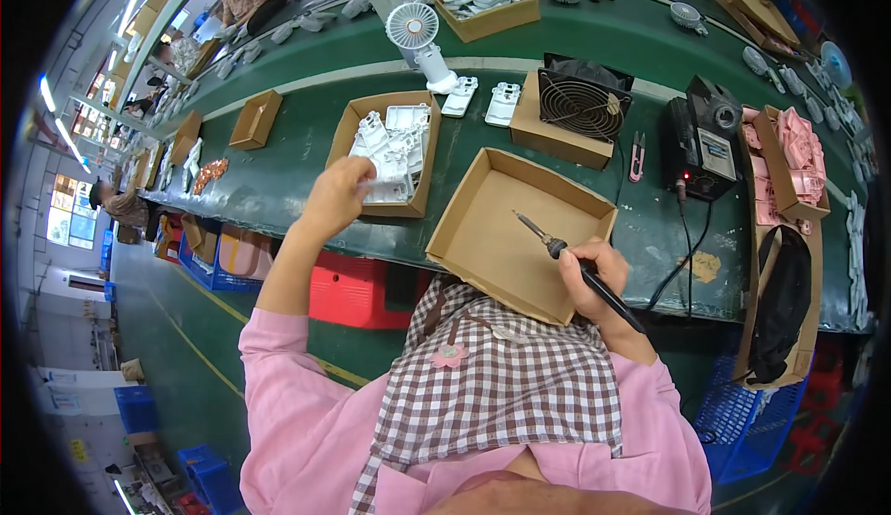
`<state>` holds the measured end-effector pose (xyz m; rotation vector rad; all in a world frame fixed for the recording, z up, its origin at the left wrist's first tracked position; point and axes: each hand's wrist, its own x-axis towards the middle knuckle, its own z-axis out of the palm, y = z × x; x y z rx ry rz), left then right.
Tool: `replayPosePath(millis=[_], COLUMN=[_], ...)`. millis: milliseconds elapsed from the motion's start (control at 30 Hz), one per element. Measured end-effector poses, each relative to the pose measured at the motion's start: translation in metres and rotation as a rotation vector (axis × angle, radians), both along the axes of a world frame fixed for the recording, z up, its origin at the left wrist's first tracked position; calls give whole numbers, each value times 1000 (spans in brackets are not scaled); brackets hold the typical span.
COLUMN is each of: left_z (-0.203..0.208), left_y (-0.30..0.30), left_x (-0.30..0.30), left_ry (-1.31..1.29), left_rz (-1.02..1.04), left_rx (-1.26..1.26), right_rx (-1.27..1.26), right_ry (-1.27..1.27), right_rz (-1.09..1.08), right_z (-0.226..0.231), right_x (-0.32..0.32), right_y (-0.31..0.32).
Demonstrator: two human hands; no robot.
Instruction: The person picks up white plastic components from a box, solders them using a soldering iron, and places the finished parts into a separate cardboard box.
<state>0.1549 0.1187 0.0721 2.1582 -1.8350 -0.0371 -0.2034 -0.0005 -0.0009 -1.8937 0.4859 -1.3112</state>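
My right hand (597, 278) grips a soldering iron (603, 294) by its black handle. Its metal tip points up and left over an open shallow cardboard box (520, 237), whose bottom is bare. At the left edge of a second cardboard box (422, 201) is my left hand (340, 194), thumb and fingers drawn together. Whatever it may pinch is too small and hidden to name. White plastic parts (399, 148), looking like housings, fill that second box, close to the left fingertips.
Behind the boxes stand a white handheld fan (418, 42), two white parts (502, 104) and a black grilled fan (585, 102). To the right are tweezers (637, 158), a black soldering station (703, 148) with a cable, and pink parts (800, 148). Other people work at the far left.
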Motion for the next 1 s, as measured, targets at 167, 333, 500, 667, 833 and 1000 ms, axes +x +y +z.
replayPosePath(millis=[167, 333, 500, 667, 833, 1000], left_z=[-10, -9, -23, -22, -31, -43], left_y=[10, -6, -13, -20, -20, -31], left_x=[20, 25, 42, 57, 59, 17], left_ry=[162, 258, 329, 399, 711, 403], left_rz=[-47, 7, -7, -54, 186, 321], left_rx=[29, 130, 304, 414, 281, 337], right_rx=[-3, -7, -8, -19, -8, -9], right_ry=[15, 31, 28, 25, 17, 30], right_rz=[-2, -6, -14, -11, -6, -10], right_z=[-1, -1, 0, 0, 0, -2], right_x=[-1, -1, 0, 1, 1, -1], right_y=[0, 0, 1, 0, 0, -2])
